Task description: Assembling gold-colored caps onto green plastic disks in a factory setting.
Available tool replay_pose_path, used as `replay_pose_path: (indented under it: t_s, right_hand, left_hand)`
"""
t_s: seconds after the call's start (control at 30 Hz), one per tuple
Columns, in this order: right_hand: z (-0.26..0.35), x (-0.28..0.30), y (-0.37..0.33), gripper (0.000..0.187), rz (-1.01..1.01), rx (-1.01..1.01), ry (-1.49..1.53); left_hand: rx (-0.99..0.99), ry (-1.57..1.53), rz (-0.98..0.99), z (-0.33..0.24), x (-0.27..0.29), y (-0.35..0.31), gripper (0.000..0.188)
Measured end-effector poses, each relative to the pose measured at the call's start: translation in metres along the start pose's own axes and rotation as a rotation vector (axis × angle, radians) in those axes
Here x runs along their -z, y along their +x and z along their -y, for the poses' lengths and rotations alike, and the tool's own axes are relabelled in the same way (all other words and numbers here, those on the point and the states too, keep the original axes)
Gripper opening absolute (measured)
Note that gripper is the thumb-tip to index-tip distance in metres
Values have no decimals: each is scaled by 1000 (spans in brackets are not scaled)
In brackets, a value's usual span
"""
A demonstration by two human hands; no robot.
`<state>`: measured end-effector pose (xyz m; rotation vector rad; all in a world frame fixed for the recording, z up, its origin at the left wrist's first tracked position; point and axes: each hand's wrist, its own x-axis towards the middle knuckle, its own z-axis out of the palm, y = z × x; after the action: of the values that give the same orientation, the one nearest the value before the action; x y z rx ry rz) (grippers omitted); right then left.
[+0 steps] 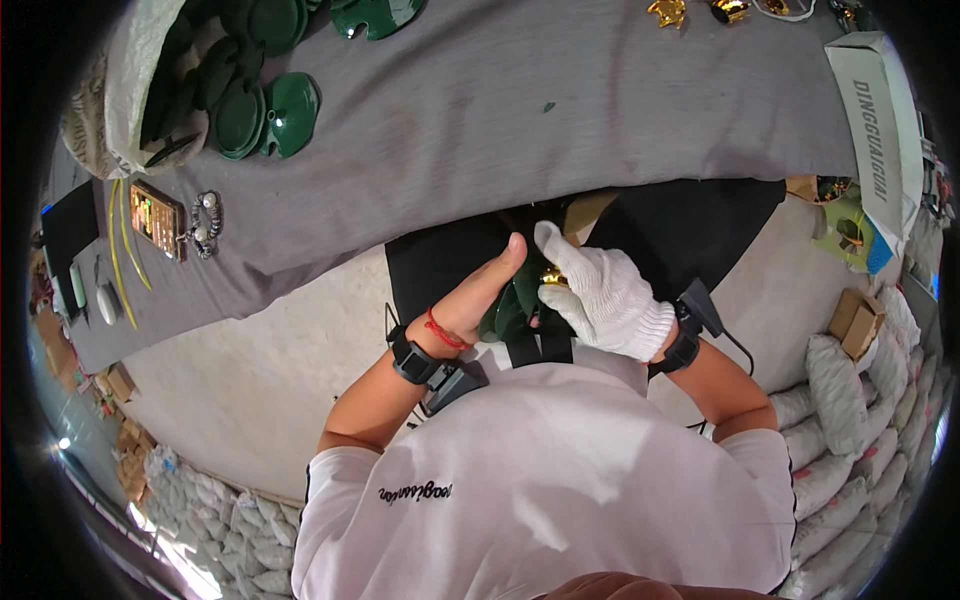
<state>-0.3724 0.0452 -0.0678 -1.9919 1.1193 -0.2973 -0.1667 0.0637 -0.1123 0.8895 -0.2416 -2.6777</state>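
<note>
Close to my body, below the table's front edge, my bare left hand [475, 298] is closed round dark green, glossy lid-like pieces [514, 308]. Its thumb points up and its other fingers are mostly hidden. My right hand [608, 300], in a white knitted glove, closes on a small shiny gold piece [552, 276] right against the green ones. Whether gold and green are joined cannot be made out. More green lids [292, 113] of the same colour lie at the table's far left, some spilling from a white bag [140, 75].
A grey cloth covers the table [480, 130]. On its left are a phone [158, 220], a beaded bracelet [206, 224] and yellow strips [124, 250]. Gold pieces [667, 12] sit at the far right, near a white box [875, 130]. Stacked sacks [835, 390] stand on the right.
</note>
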Motion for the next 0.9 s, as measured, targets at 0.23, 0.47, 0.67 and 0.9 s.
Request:
replay_pose_path:
  t_s: [0.23,0.47,0.67,0.9]
  right_hand:
    - [-14,-11,-10,45,11,-64,168]
    - [-4,12,11,33,239,-910,990]
    - [-9,50,16,34,173,-349,283]
    - [-14,124,90,25,-741,-162,-278]
  left_hand:
    - [-219,319,-126,-6,-15,8,85]
    - [-410,860,-349,-4,-11,23,94]
    - [-330,432,-220,-7,2,31,97]
    - [-216,-402,11,2,17,25,63]
